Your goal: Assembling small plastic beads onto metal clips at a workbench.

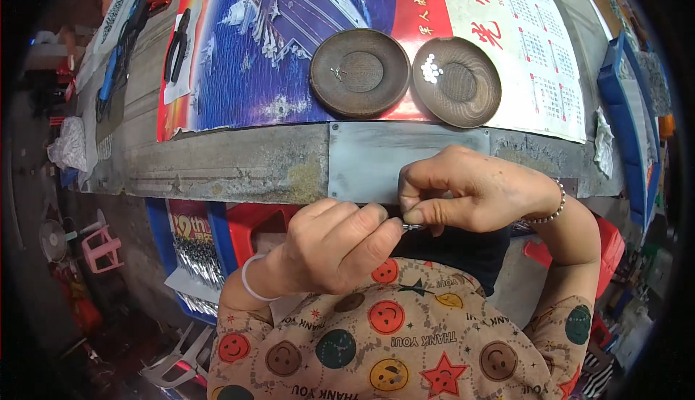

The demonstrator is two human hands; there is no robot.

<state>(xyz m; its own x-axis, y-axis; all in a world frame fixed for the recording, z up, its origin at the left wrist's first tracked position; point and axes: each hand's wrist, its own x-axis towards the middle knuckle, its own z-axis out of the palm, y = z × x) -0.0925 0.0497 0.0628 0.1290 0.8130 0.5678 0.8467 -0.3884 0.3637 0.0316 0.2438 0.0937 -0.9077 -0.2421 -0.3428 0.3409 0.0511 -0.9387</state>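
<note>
My left hand [337,244] and my right hand [470,190] meet in front of the table's near edge, with fingers closed in a pinch. Between their fingertips shows a small shiny metal piece [413,226]; most of it is hidden, so its kind is unclear. Beyond the hands, two round brown wooden dishes stand side by side. The left dish [394,74] has a few tiny metal bits [337,73] in it. In the right dish [481,85] lies a small heap of white round pieces [431,69].
A grey metal plate [369,157] is fixed at the table edge. Under the dishes lies a printed calendar poster [246,74], with black-handled pliers [176,49] at its left. A blue tray [630,125] stands far right; a blue bin [159,233] holds many metal pieces below left.
</note>
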